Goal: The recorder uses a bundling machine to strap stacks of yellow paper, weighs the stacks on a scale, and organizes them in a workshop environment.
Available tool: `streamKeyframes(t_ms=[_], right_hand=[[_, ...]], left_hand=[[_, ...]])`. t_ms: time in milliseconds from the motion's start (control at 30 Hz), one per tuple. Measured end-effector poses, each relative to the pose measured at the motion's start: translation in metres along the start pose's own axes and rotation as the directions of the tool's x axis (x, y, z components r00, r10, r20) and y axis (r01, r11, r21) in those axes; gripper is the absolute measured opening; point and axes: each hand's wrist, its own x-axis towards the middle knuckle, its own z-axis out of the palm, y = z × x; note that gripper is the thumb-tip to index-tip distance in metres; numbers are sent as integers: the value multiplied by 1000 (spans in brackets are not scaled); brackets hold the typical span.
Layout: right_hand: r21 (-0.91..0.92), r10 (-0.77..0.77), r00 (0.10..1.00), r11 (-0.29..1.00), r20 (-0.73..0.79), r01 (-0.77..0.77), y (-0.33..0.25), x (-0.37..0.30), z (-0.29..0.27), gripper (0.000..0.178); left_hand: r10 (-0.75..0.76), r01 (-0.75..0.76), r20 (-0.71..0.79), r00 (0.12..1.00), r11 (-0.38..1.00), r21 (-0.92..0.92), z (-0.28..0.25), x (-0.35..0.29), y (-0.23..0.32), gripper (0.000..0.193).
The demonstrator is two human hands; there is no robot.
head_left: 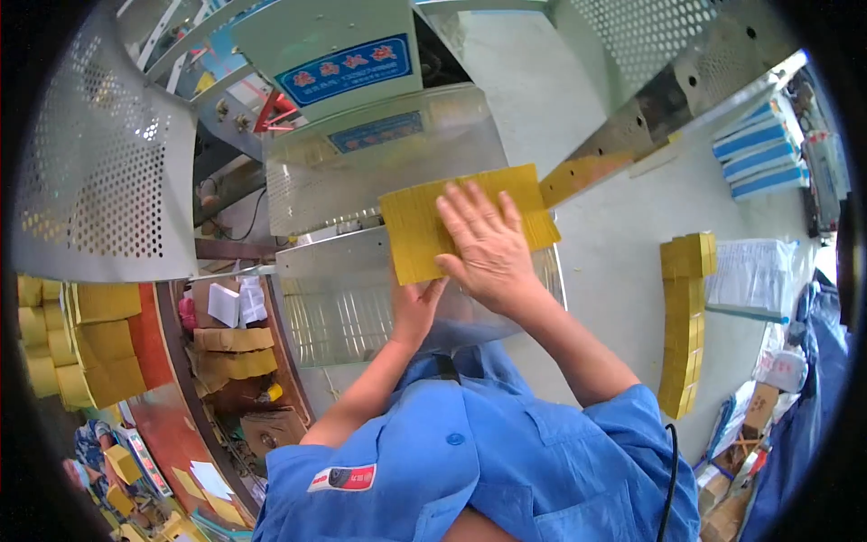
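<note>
A flat stack of yellow paper sheets (411,230) is held level in front of me, above a metal machine tray (312,316). My left hand (414,316) grips its near left edge from below, with most of its fingers hidden under the stack. On the top face lies my right hand (490,257), flat with its fingers slightly spread. Just beyond the stack is the machine's shiny metal cover (343,185), partly hidden by the paper.
Perforated metal guard (99,181) stands on the left; a metal beam (632,131) juts in from the upper right. Yellow bundles (682,334) form a row at right. More yellow stacks (104,348) sit by a red-brown table (167,420). Another person (95,447) is at lower left.
</note>
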Motion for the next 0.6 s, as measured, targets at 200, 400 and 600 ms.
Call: streamKeyframes(t_ms=[200, 400, 600], right_hand=[[297, -23, 919, 943, -393, 151, 26, -50, -24, 47], [615, 588, 781, 700, -208, -363, 87, -110, 31, 45], [914, 556, 828, 300, 65, -273, 81, -83, 59, 53]], left_hand=[[-57, 56, 1, 998, 969, -241, -5, -3, -1, 49], [112, -110, 68, 991, 993, -37, -18, 16, -34, 60], [99, -74, 100, 990, 971, -229, -24, 31, -4, 56]])
